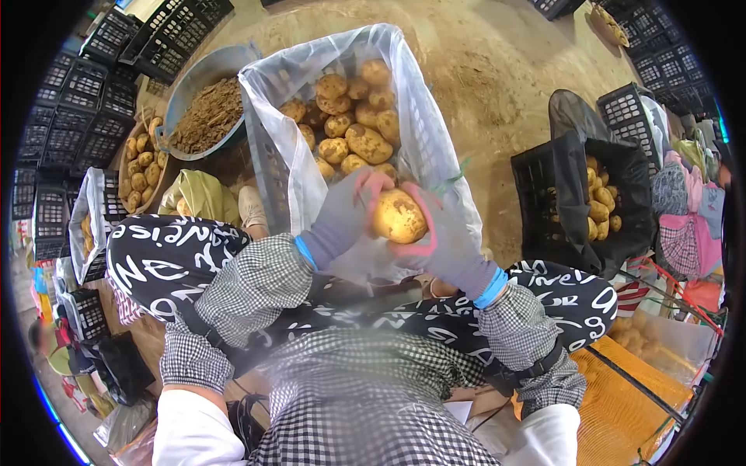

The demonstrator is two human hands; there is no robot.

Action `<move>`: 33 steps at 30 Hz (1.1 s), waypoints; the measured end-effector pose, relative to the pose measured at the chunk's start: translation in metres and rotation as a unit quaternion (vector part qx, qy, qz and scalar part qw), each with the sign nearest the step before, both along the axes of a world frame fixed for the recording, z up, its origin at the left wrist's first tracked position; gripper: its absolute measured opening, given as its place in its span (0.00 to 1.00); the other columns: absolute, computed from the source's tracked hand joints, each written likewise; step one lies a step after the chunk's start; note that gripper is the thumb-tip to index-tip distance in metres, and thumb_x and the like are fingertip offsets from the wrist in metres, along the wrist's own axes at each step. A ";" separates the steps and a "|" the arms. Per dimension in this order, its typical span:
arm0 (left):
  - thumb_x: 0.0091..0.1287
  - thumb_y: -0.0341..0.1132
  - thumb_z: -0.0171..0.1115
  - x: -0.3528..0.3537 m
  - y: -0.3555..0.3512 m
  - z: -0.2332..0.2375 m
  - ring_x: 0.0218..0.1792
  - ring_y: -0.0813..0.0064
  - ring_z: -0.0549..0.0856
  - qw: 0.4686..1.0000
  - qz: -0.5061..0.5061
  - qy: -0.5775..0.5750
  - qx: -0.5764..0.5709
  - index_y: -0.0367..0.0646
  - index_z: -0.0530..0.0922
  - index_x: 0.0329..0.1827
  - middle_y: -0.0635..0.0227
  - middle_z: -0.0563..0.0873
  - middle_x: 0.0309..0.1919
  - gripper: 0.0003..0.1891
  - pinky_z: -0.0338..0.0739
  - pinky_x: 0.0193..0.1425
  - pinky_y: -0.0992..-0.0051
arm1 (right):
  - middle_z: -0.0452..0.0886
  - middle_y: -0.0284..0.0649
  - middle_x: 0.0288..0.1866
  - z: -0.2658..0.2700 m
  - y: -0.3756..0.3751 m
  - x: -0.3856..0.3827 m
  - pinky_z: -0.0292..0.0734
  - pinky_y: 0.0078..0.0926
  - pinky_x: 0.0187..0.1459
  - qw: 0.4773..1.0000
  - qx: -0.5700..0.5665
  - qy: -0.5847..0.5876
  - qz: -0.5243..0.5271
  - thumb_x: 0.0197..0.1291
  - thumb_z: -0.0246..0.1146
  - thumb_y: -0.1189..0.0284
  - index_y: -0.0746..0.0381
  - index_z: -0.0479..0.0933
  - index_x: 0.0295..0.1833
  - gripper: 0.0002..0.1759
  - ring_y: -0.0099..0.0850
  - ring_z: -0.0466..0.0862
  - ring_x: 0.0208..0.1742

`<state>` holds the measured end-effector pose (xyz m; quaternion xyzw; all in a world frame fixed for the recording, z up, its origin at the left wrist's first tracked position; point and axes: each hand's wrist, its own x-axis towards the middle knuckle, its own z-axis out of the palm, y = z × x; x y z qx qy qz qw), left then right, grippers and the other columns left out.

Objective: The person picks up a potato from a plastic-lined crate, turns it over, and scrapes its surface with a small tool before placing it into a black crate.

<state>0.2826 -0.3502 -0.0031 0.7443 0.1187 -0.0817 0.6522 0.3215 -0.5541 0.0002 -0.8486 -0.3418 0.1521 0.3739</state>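
Observation:
A large yellow potato point(399, 217) with brown dirt patches is held up between my two gloved hands, over the near end of a crate. My left hand point(342, 214), in a grey glove with pink fingers, closes on its left side. My right hand point(446, 235), gloved the same way, curls round its right side and underside. Below and beyond them stands the crate lined with clear plastic point(268, 85). Several dirt-specked potatoes point(368, 144) lie in it. A green strip point(453, 177) shows at the liner's right edge.
Left of the crate are a blue tub point(172, 144) of soil, a basket point(124, 167) of potatoes and an olive bag point(203, 196). To the right, a black-lined crate point(536, 194) holds potatoes. Stacked black crates point(66, 116) line the far left. An orange mesh sack point(622, 396) lies near right.

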 end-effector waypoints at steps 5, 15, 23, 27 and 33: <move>0.64 0.48 0.70 0.000 -0.007 0.014 0.55 0.63 0.80 0.993 -0.036 -0.033 -0.110 0.37 0.70 0.67 0.57 0.79 0.55 0.34 0.74 0.62 0.68 | 0.69 0.50 0.72 -0.002 -0.004 0.015 0.66 0.35 0.71 0.994 0.101 0.018 -0.034 0.44 0.78 0.67 0.62 0.60 0.76 0.53 0.42 0.69 0.73; 0.66 0.60 0.62 -0.007 -0.005 0.027 0.60 0.55 0.78 0.988 -0.079 -0.122 0.060 0.39 0.68 0.69 0.50 0.78 0.59 0.39 0.73 0.64 0.65 | 0.67 0.45 0.71 0.001 0.008 0.007 0.67 0.32 0.71 0.973 0.175 0.141 -0.045 0.44 0.78 0.74 0.64 0.57 0.77 0.54 0.35 0.69 0.72; 0.77 0.57 0.45 -0.010 -0.001 0.028 0.45 0.57 0.88 0.982 -0.049 -0.111 0.146 0.41 0.75 0.59 0.53 0.86 0.39 0.27 0.80 0.49 0.65 | 0.62 0.43 0.74 0.004 0.008 0.011 0.65 0.33 0.73 0.945 0.195 0.260 0.033 0.43 0.80 0.77 0.63 0.53 0.79 0.58 0.33 0.66 0.74; 0.78 0.52 0.45 -0.008 0.002 0.011 0.38 0.61 0.88 0.968 -0.025 -0.175 0.176 0.41 0.79 0.54 0.55 0.86 0.36 0.24 0.80 0.45 0.67 | 0.62 0.41 0.75 0.001 0.005 0.007 0.64 0.33 0.73 0.912 0.223 0.345 0.023 0.42 0.79 0.81 0.63 0.52 0.79 0.59 0.32 0.65 0.75; 0.79 0.47 0.46 -0.003 0.001 0.026 0.38 0.63 0.86 0.989 -0.013 -0.114 0.093 0.40 0.79 0.54 0.57 0.85 0.36 0.20 0.79 0.45 0.68 | 0.65 0.41 0.73 0.023 0.003 0.005 0.70 0.36 0.69 0.829 0.299 0.472 0.007 0.54 0.73 0.74 0.62 0.52 0.79 0.51 0.32 0.69 0.72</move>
